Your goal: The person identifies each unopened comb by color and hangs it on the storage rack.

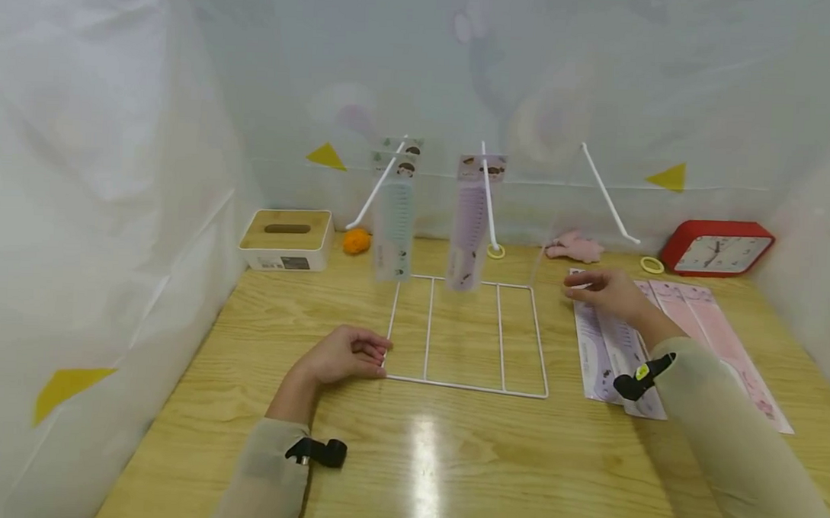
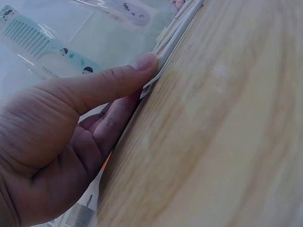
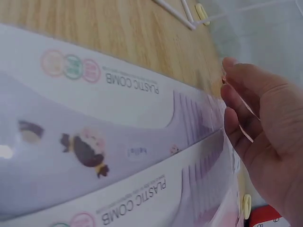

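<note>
My left hand (image 1: 346,353) pinches the front left corner of a white wire rack (image 1: 465,386) lying on the wooden table; the left wrist view shows the thumb (image 2: 147,63) on the rod. My right hand (image 1: 613,296), fingers loosely bent, hovers by the far ends of packaged purple combs (image 1: 598,357), and nothing shows in its grasp. Their printed wrappers (image 3: 132,82) fill much of the right wrist view. Packaged green combs (image 1: 397,228) hang from the left white hook (image 1: 376,187). From the middle hook (image 1: 488,208) hangs a packaged purple comb (image 1: 468,230).
A third white hook (image 1: 606,186) juts out at the right. Pink packages (image 1: 718,315) lie beside the purple ones. Along the back stand a tissue box (image 1: 285,239), an orange ball (image 1: 356,241), a pink plush toy (image 1: 576,247), a yellow ring (image 1: 651,266) and a red clock (image 1: 720,248).
</note>
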A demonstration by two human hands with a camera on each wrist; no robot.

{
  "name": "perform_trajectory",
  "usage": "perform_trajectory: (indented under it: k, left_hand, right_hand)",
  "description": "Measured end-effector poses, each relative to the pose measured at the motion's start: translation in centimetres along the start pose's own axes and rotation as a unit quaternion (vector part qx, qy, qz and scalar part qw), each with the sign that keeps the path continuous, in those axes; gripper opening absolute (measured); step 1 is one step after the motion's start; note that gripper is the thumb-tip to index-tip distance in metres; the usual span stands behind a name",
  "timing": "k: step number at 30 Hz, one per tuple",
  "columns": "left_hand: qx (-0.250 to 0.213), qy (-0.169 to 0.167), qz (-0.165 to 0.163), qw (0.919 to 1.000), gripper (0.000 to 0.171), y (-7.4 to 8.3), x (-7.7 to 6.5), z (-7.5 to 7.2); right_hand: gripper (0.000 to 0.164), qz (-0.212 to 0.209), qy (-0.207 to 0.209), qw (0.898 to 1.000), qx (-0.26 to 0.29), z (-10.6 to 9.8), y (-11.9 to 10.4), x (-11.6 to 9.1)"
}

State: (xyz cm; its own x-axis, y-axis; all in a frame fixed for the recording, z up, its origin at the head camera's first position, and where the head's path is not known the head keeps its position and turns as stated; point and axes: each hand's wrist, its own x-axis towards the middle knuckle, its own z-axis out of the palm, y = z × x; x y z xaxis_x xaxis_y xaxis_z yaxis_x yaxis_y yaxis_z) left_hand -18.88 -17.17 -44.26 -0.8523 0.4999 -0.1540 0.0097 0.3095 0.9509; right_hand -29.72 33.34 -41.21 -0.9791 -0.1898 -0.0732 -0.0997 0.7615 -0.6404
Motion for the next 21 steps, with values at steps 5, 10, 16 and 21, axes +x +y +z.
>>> perform_trajectory:
  k: [5, 10, 16, 21]
  left_hand:
    - [0.004, 0.003, -0.004, 1.0000, 0.046, 0.0, 0.1, 0.0]
    - [0.005, 0.003, -0.005, 1.0000, 0.045, 0.0, 0.1, 0.0]
    - [0.007, 0.001, -0.010, 0.9999, 0.045, 0.1, 0.2, 0.2]
    - [0.010, 0.007, -0.014, 0.9998, 0.045, 0.1, 0.1, 0.1]
  right_hand:
    - [0.045, 0.014, 0.016, 1.000, -0.016, -0.8, 1.0, 1.0]
    - [0.046, 0.019, 0.042, 0.999, -0.001, -1.1, 2.5, 1.5]
    - [0.059, 0.065, 0.028, 0.997, 0.002, -1.5, 3.1, 1.4]
    - [0.056, 0.062, 0.020, 0.998, -0.004, -1.7, 3.4, 1.4]
